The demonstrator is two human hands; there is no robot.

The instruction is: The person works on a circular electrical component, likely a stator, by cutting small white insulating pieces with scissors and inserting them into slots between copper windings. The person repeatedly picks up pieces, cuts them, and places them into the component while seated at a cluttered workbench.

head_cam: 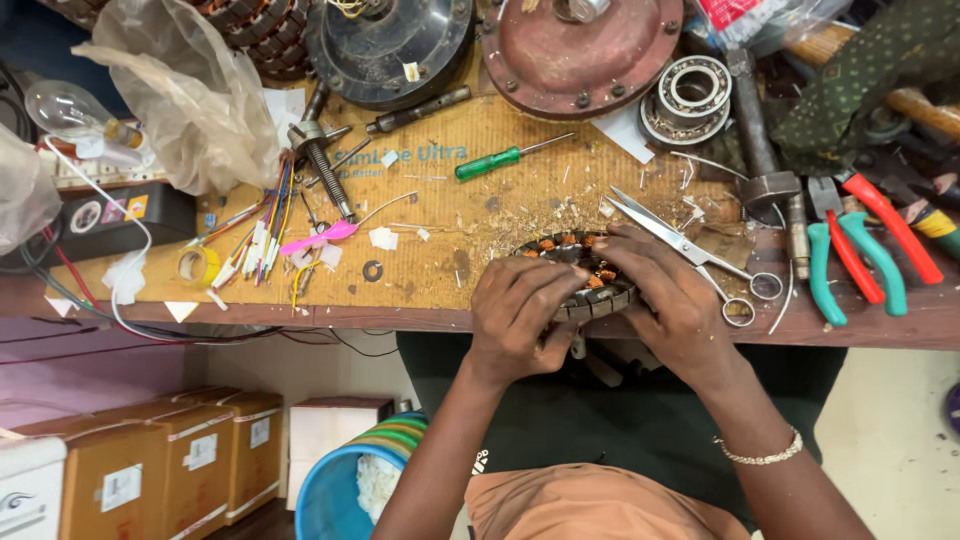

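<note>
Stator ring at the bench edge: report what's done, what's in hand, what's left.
Done: several slots of the stator ring already carry copper coils. In hand: the left hand and right hand both grip it at the bench edge. Left: how many slots remain unfilled is hidden under the fingers. Scissors lie beside it.

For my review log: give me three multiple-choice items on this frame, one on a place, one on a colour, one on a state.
1. Where do the scissors lie?
A. just right of the hands
B. in the blue bucket
C. on the boxes

2. What colour is the screwdriver handle?
A. red
B. green
C. yellow

3. How is the stator held?
A. by no hand
B. by one hand only
C. by both hands

Key: A, they lie on the bench beside the right hand; B, the handle is plainly green; C, the left hand and the right hand both grip it at the bench edge.
</note>
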